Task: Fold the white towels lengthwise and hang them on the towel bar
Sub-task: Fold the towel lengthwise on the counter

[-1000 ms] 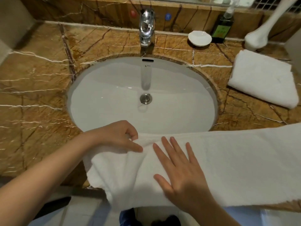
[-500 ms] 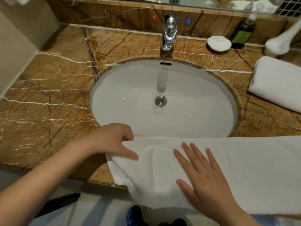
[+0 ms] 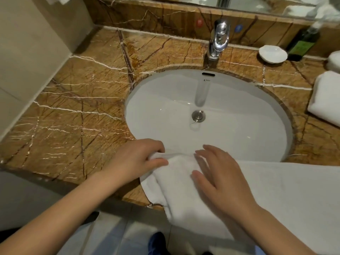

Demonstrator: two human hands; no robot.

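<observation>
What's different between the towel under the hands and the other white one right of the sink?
The long towel lies stretched across the front edge of the counter, drooping over it; the folded towel sits in a compact pile. The left hand pinches the long towel's end and the right hand lies open on it; nothing touches the folded towel. Both are white.

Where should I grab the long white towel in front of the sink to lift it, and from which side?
Probably the long towel by its short left end, coming from the left: that end bunches up off the counter, where the left hand pinches its far corner. The right hand rests flat beside it.
</observation>
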